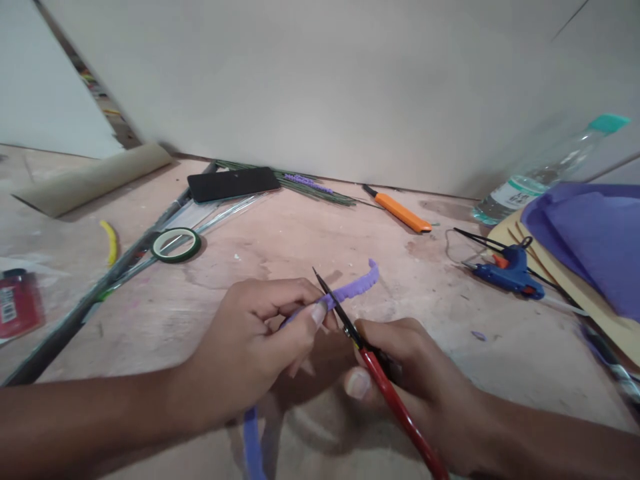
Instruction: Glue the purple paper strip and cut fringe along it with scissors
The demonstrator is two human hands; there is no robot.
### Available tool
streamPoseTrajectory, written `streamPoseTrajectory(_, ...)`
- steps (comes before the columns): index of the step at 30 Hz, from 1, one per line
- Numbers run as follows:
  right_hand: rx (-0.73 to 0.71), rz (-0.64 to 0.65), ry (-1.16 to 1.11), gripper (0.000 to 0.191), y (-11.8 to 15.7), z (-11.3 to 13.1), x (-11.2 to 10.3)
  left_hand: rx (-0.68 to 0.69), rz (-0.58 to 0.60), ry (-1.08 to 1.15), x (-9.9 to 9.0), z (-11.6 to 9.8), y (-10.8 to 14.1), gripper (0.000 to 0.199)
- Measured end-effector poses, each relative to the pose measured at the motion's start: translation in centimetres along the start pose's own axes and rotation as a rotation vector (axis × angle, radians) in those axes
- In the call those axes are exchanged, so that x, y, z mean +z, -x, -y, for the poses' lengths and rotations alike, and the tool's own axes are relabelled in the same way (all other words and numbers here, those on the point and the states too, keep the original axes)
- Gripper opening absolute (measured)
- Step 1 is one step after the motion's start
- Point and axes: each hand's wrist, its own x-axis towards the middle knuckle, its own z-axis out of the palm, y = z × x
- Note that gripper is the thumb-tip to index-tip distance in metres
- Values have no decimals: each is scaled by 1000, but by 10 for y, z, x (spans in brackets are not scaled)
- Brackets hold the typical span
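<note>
From where I stand, the left hand (260, 330) pinches the purple strip (357, 288), presumably steadying it where the red-handled scissors (384, 382), gripped in the right hand (423, 367), cross it.

Red bottle (29, 308), left of the left hand (257, 327): white label (8, 304) with barcode-like stripes; lettering unreadable.
Clear bottle (559, 164), beyond and right of the right hand (417, 370): pale label (518, 193) with dark print, too blurred to read.
Legible wording: none.
</note>
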Motion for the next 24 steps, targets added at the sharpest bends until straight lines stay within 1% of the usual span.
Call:
streamPoseTrajectory(3, -4, 4, 7, 64, -1, 1, 0, -13, 5, 15, -1, 1, 0, 28)
streamPoseTrajectory(8, -15, 1, 20, 64, -1, 1, 0, 1, 2, 11, 0, 1, 0, 29)
streamPoseTrajectory(17, -29, -5, 1, 60, -1, -2, 1, 1, 21, -3, 0, 2, 0, 30)
streamPoseTrajectory(20, -37, 11, -32, 56, 0, -3, 1, 1, 20, 0, 0, 2, 0, 30)
streamPoseTrajectory(24, -9, 15, -8, 57, 0, -5, 1, -4, 30, 19, 0, 5, 1, 33)
